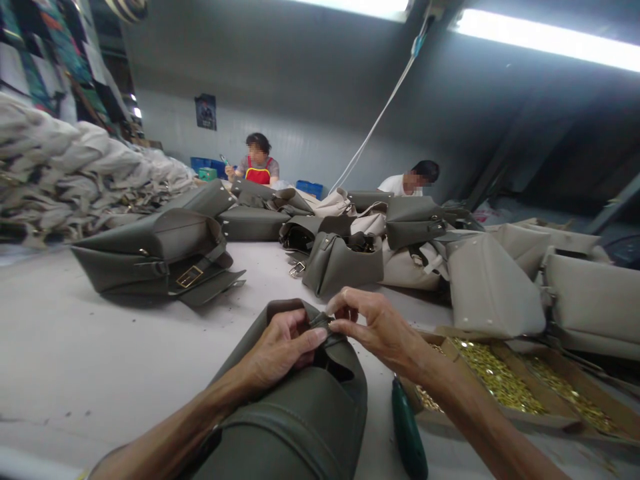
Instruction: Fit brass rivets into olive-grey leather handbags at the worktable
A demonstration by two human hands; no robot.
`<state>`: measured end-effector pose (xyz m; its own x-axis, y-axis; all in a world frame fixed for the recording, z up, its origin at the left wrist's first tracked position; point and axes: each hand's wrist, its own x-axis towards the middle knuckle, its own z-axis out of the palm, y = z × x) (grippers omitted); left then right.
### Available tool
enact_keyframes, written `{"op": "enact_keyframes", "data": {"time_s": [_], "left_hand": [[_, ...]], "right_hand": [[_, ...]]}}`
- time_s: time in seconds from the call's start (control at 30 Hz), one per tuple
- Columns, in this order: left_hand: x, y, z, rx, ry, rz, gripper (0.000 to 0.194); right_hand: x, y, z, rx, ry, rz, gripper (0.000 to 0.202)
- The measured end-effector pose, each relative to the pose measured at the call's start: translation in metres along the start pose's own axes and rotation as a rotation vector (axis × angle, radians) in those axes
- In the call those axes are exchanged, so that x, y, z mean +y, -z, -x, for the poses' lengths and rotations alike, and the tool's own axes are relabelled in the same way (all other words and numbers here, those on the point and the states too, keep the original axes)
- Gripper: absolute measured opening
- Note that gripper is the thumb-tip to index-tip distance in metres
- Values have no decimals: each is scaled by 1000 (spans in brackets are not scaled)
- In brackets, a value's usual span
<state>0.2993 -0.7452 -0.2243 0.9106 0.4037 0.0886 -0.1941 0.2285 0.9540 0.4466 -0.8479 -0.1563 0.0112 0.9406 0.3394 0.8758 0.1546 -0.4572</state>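
Observation:
A dark olive handbag (290, 420) lies on the table in front of me, its opening facing away. My left hand (287, 340) is closed on the bag's upper edge, with the thumb pressed on a strap end (327, 323). At that same spot my right hand (357, 317) pinches with thumb and forefinger. A small shiny metal piece, perhaps a rivet or stud, shows at these fingertips, too small to name surely. Close to my right forearm lies a tool with a dark green handle (409, 427); its tip is hidden.
Cardboard trays of small gold metal parts (495, 373) stand at the right. Olive bags (150, 253) and beige bags (493, 287) crowd the table (100, 353) beyond my hands. A pale heap (75, 160) rises at the left. Two people (259, 163) sit at the back.

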Motion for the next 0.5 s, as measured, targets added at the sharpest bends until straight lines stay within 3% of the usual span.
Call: {"op": "enact_keyframes", "data": {"time_s": [0.17,0.4,0.5], "left_hand": [[0,0,0,1,5,-6,43],[-2,0,-1,72,19,-40,46],[-4,2,-2,62,6,-44,44]], "right_hand": [[7,-7,2,26,24,-188,10],[6,-27,4,173,-287,-301,11],[3,-30,5,210,-229,-281,6]]}}
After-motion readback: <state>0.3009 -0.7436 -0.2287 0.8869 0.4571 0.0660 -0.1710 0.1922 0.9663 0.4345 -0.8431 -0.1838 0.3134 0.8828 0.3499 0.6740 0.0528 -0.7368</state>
